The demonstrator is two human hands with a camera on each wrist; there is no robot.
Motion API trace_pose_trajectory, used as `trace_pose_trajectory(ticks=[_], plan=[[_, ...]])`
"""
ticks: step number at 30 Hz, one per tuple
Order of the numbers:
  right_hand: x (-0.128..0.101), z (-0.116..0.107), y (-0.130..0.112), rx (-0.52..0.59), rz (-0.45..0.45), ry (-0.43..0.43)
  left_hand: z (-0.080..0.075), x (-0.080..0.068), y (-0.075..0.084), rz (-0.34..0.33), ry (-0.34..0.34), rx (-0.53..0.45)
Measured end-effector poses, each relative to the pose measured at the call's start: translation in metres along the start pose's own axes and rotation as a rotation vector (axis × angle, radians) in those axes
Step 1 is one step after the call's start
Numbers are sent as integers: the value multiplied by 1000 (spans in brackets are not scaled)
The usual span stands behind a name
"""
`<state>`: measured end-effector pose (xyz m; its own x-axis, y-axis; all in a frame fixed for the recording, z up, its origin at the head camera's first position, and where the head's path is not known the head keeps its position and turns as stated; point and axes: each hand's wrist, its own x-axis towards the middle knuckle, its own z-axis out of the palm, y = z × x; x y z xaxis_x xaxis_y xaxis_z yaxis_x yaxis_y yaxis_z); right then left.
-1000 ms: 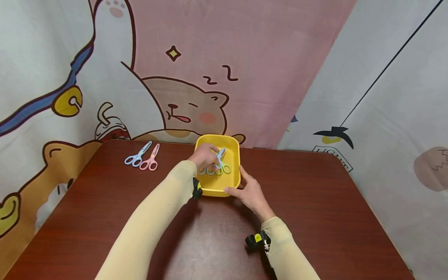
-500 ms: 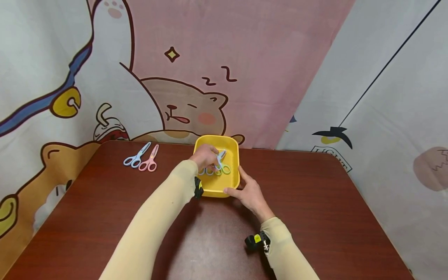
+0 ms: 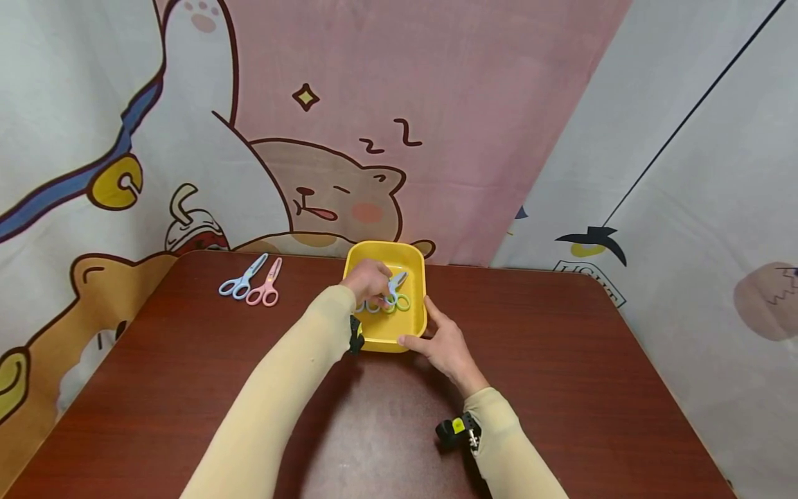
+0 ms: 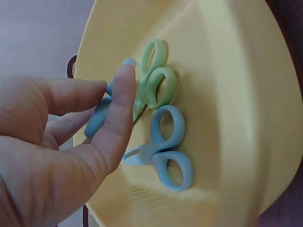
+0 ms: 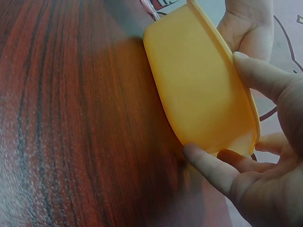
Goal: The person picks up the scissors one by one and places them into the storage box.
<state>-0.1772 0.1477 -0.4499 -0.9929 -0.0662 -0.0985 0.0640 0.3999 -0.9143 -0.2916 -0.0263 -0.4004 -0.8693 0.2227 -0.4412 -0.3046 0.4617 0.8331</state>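
Observation:
My left hand (image 3: 368, 281) reaches into a yellow plastic bin (image 3: 386, 344), pinching light-blue scissors (image 3: 395, 285) between thumb and fingers. In the left wrist view these held scissors (image 4: 98, 118) are mostly covered by the fingers. On the bin floor lie green-handled scissors (image 4: 150, 87) and another blue-handled pair (image 4: 154, 149), apart from the hand. My right hand (image 3: 450, 348) grips the bin's near right corner. Its thumb (image 5: 265, 78) presses the rim, while the fingers lie along the outer wall.
Blue scissors (image 3: 247, 277) and pink scissors (image 3: 269, 283) lie side by side on the brown table (image 3: 561, 360), left of the bin. A printed curtain (image 3: 486, 104) hangs directly behind the table's far edge.
My left hand has shifted slightly right inside the bin, and the held scissors' blades have tipped a little right and down. The right hand keeps its grip on the bin.

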Motion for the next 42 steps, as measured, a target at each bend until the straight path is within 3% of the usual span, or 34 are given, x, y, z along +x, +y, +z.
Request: trace_pose_trajectory(ticks=[9, 14, 33, 37, 42], plan=[[0, 0, 0, -9, 3, 1, 2, 4, 0, -1, -22, 63], [0, 0, 0, -14, 1, 6, 2, 5, 1, 15, -6, 155], [-1, 0, 0, -10, 2, 0, -4, -8, 7, -12, -5, 292], [-2, 0, 0, -17, 6, -1, -7, -12, 9, 10, -11, 302], [-2, -1, -1, -25, 16, 4, -14, -13, 8, 66, -17, 391]])
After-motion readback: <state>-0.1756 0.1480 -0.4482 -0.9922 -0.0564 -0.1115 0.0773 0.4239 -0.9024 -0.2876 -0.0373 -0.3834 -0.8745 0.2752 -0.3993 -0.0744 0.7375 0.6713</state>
